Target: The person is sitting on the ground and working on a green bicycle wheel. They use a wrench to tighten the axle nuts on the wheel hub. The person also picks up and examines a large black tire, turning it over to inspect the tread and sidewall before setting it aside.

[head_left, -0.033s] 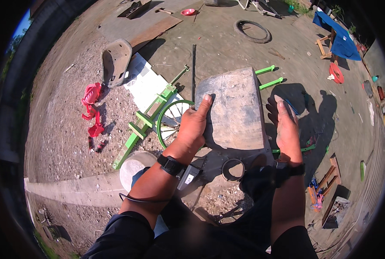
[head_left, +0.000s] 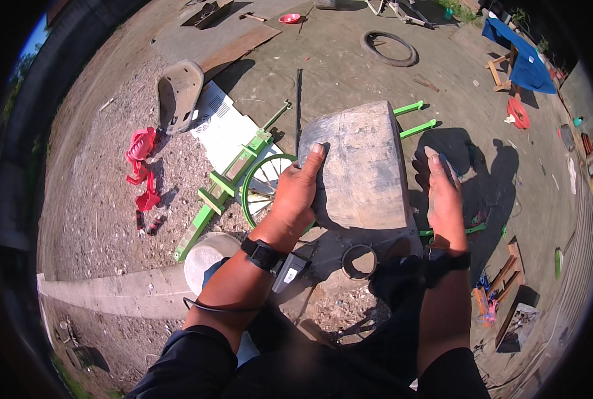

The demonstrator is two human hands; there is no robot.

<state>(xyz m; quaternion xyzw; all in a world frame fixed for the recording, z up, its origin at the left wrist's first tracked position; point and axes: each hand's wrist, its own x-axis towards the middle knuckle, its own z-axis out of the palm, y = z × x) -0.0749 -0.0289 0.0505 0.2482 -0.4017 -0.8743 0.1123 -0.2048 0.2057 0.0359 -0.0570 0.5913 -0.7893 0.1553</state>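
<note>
A grey, scuffed curved slab point(head_left: 361, 169) is held up in front of the person, near the middle of the view, its rounded, worn face turned up toward the head camera. Its long axis (only a little longer than the slab is wide) runs away from the person, with the far end leaning slightly to the left; the far edge slopes up toward the right, and a dark, thin side shows along the right. The left hand point(head_left: 297, 189) is closed on the slab's left edge, thumb pressed flat on the upper face and pointing away; its fingers are mostly hidden behind that edge. The right hand point(head_left: 446, 196) is opened out, fingers extended and thumb up, its palm side toward the slab; it stands just beside the right edge with a visible gap, and nothing shows in its grasp. Beyond the slab's far right corner, two green bars point(head_left: 417, 129) stick out. To the left lie a green frame point(head_left: 208, 207), a green wheel rim point(head_left: 244, 194) with spokes and a white panel point(head_left: 228, 133), while a black tyre point(head_left: 411, 56) rests farther off on the ground.
</note>
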